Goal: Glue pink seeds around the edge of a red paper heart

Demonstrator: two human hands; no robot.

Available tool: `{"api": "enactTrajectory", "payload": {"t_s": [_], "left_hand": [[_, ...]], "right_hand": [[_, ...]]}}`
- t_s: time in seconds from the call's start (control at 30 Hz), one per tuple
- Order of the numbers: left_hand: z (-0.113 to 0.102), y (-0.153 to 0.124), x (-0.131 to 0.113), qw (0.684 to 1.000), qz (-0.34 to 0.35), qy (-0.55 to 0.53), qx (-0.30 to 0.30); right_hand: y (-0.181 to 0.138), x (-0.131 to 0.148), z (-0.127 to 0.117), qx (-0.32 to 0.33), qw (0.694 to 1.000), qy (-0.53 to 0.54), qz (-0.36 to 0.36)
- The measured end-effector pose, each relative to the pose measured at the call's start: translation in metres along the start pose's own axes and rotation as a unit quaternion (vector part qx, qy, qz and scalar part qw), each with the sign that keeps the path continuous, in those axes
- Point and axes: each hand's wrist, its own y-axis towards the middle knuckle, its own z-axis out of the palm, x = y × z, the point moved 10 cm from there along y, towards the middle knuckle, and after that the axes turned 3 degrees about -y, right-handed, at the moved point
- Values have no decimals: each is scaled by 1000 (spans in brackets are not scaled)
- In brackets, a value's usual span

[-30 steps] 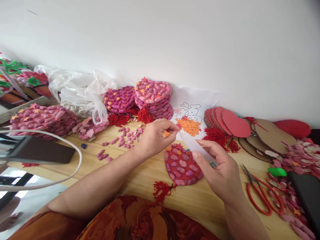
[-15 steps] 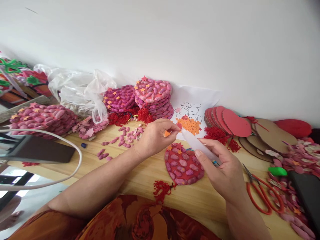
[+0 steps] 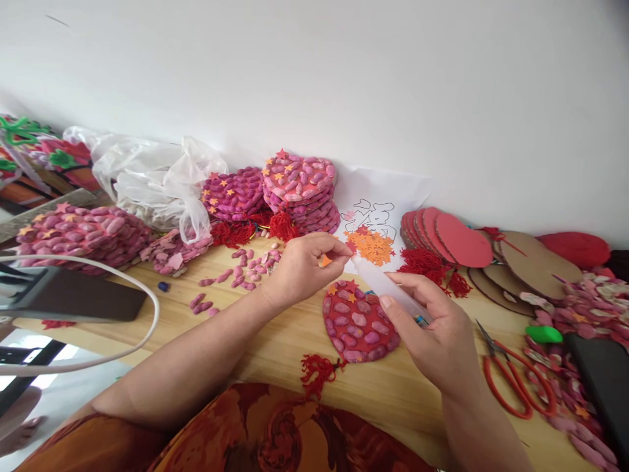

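Observation:
My left hand [image 3: 312,269] pinches a small red star [image 3: 352,247] between thumb and fingertips. An orange star [image 3: 325,261] also shows among its fingers. In my right hand [image 3: 437,328] is a whitish glue tube [image 3: 381,282], its nozzle pointing up and left at the red star; whether they touch, I cannot tell. Below both hands lies a red rounded plaque covered with pink-dyed peanuts [image 3: 358,321], with a few stars near its top and a red tassel [image 3: 319,375] at its lower left. A heap of orange and red stars [image 3: 373,247] sits on white paper [image 3: 388,187] behind.
Finished-looking peanut plaques [image 3: 299,177] are stacked at the back. Loose peanuts [image 3: 246,269] lie left of my left hand. Red cardboard shapes [image 3: 462,239], orange-handled scissors [image 3: 515,387] and a green cap [image 3: 544,334] are at right. A white cable [image 3: 156,308] loops at left.
The glue tube's tip has shifted very slightly left, close to the pinched star. Both hands otherwise hold nearly the same pose, and the view has moved a little.

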Motion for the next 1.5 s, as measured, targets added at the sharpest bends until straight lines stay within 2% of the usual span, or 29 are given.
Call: {"api": "enactTrajectory", "payload": {"t_s": [0.17,0.33,0.53,0.67,0.8,0.9,0.97,1.07,1.2,1.27,1.4,1.5], "left_hand": [[2,-1,25,988,-133,-81,8],[14,-6,40,942,-238,-233,36],[20,-10,52,906,-290,-305,41],[23,-13,58,891,-316,-323,39],[27,-15,62,862,-341,-373,40],[28,-15,65,857,-343,-381,42],[25,-13,64,873,-328,-358,40],[18,-7,54,913,-273,-300,36],[7,-1,30,969,-168,-178,19],[-1,1,14,992,-90,-91,-2],[-5,-2,-15,997,66,28,-19],[-3,-3,-19,993,99,65,-14]], "right_hand": [[0,-5,-6,-24,999,-8,19],[0,-7,-8,-37,998,32,29],[-1,2,-12,-53,996,64,19],[-2,7,-10,-42,997,63,6],[-3,7,-7,-31,998,55,7],[-3,10,-7,-28,998,61,-3],[-4,11,-7,-25,998,61,-10],[-4,12,-5,-16,998,53,-12],[-3,9,-3,-9,999,38,2],[-3,8,-3,-11,1000,22,13],[-3,10,-3,-19,1000,-6,13],[-4,14,-4,-27,999,-27,7]]}}
